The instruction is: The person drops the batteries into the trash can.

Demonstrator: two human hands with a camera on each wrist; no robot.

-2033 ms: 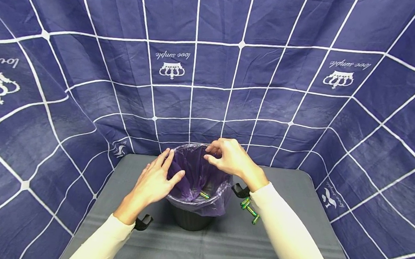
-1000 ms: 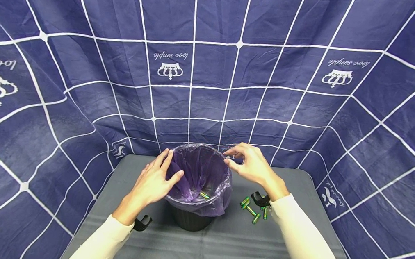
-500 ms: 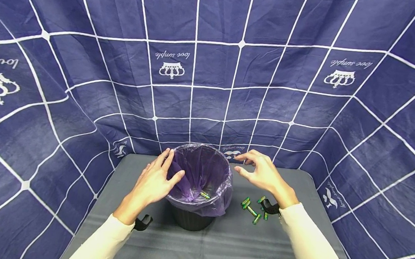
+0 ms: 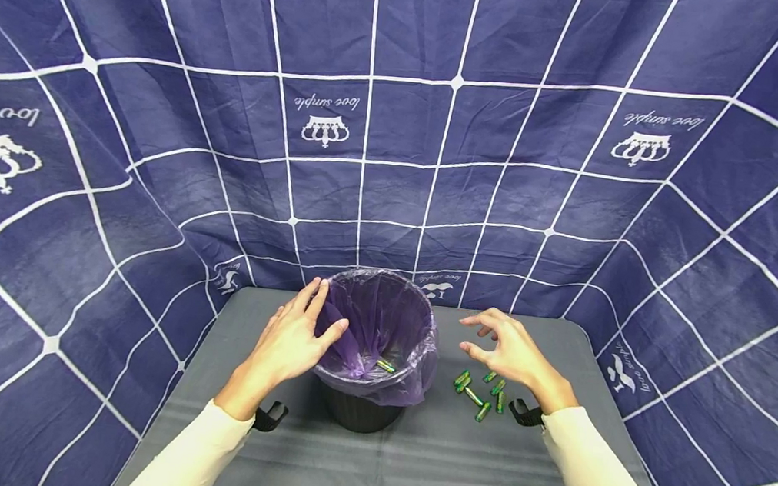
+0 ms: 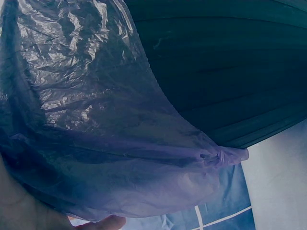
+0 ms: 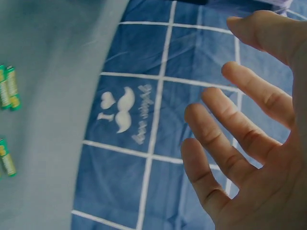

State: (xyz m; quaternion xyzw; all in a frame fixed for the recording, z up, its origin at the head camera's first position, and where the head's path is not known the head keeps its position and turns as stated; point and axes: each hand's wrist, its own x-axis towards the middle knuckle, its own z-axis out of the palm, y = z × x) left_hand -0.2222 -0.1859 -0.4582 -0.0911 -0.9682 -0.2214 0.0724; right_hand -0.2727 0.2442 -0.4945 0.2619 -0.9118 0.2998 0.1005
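Note:
A dark bin lined with a thin purple plastic bag stands mid-table. Inside it one green-and-gold battery shows at the bottom. My left hand rests at the bin's left rim, fingers spread over the bag's edge; in the left wrist view the bag hangs over the bin's ribbed side. My right hand is held in the air to the right of the bin, fingers apart and nothing in them. Several green batteries lie on the table below and left of it.
The grey table ends at its back edge against a blue curtain with white grid lines, which also closes off both sides. Black wrist mounts sit under both wrists. Two batteries lie side by side in the right wrist view.
My right hand has moved from over the bin's mouth out to the right and lower, uncovering more batteries on the table. My left hand has stayed at the rim.

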